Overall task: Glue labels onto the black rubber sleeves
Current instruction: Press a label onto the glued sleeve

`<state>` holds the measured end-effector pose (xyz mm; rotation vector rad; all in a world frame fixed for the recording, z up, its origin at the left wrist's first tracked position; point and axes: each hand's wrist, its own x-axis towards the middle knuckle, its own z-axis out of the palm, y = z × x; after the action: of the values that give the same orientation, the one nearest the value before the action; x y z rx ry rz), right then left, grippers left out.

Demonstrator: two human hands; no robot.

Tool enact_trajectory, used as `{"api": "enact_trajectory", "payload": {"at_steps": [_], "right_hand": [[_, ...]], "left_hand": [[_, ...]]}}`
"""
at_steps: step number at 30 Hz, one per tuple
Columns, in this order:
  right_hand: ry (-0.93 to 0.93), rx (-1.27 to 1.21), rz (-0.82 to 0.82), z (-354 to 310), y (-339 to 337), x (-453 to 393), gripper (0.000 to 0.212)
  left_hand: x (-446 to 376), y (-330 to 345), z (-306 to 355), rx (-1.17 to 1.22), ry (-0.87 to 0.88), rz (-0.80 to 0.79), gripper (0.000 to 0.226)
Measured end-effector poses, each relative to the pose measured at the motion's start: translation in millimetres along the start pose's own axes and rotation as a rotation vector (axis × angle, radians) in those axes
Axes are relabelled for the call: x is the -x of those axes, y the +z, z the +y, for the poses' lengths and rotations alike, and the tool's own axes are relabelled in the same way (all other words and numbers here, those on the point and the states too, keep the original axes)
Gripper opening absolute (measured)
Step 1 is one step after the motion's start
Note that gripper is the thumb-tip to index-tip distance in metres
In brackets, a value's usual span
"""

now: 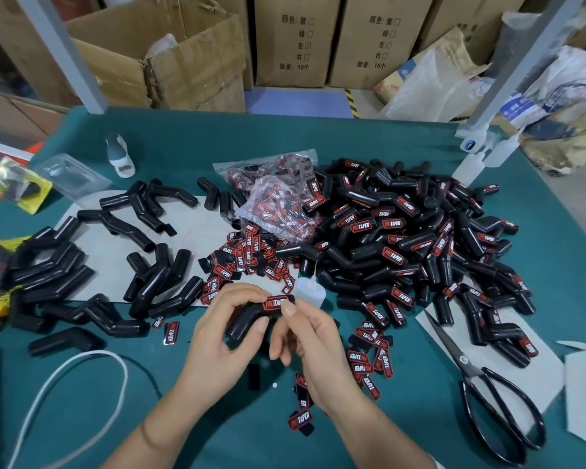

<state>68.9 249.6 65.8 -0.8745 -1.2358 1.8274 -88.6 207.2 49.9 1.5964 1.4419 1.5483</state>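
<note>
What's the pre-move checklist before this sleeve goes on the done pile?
1. Sleeve gripped by left hand: ok.
2. Label sits on the sleeve's upper arm, text readable: ok.
3. Right hand thumb at the label's end, pressing it down: ok.
4. Label edges fully bonded: cannot tell.
5. Glue bottle within reach behind the hands: ok; capped or not: cannot tell.
6. Labelled pile to the right has room on top: ok.

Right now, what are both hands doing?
Left hand: holding a black rubber sleeve.
Right hand: fingers pressing the label onto that sleeve.
</note>
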Motion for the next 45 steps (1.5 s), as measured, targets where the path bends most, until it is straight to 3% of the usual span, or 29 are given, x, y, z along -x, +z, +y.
{"api": "enact_trajectory", "payload": {"at_steps": [4,9,15,19,27,45], "right_hand": [[-0.032,0.070,-0.030,-2,3,2,0.033],[-0.066,0.076,-0.036,-2,5,1,0.034],[-0.088,0.120,-0.054,-1,2,6,0.036],[-0.092,0.167,-0.053,0,0,7,0.051],[-0.096,0.187,-0.055,-1,-1,9,0.035],[-0.149,0.205,-0.052,5,-5,7,0.042]], "left_hand": [[-2,3,3,0.100,-0.049,0.073,0.009],[-1,3,4,0.215,-0.089,0.076,0.012],[-4,0,5,0.174,-0.035,0.067,0.013],[-3,0,4,0.161,-0.013,0.053,0.020],[-3,-1,3,0.146,0.033,0.050,0.013],[-2,-2,2,0.107,0.070,0.053,0.009]]}}
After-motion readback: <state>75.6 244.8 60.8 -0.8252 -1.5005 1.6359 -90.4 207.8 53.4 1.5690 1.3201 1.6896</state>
